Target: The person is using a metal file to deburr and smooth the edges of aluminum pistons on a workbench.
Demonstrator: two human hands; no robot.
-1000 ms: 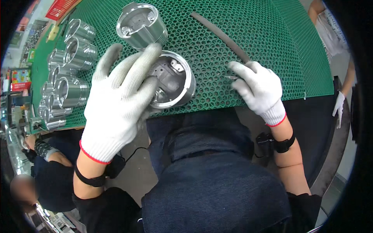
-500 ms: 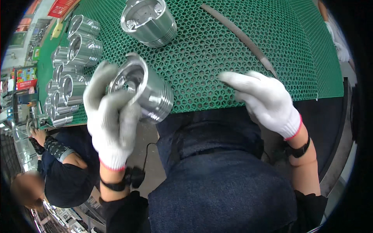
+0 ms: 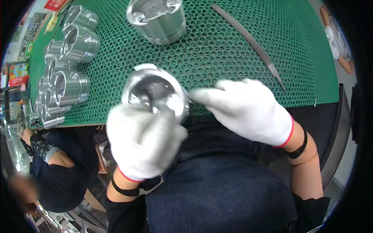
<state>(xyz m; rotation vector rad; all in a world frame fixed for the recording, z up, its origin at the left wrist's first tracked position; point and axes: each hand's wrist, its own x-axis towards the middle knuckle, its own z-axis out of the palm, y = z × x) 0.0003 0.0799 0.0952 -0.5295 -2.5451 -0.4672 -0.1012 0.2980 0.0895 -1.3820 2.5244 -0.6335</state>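
Observation:
My left hand (image 3: 143,141), in a white knit glove, is closed on the near side of a shiny metal piston (image 3: 180,105). The piston is tilted, its hollow end facing up, and its near wall is hidden behind the glove. My right hand (image 3: 246,108), gloved alike, is at the piston's right side with a finger stretched toward the wall. Its fingertips are blurred, and whether they touch the metal I cannot tell. Another piston (image 3: 159,25) stands on the green mat (image 3: 217,50) beyond. A long flat file (image 3: 248,39) with a narrow tang lies farther right.
Several more pistons (image 3: 79,44) lie on their sides in rows at the left of the bench. A person (image 3: 58,171) in dark clothes works at the lower left. At the far right edge shows another person's gloved hand (image 3: 334,50).
My left hand has moved right and turned the piston so its hollow end faces up more. My right hand has come left to the piston's side.

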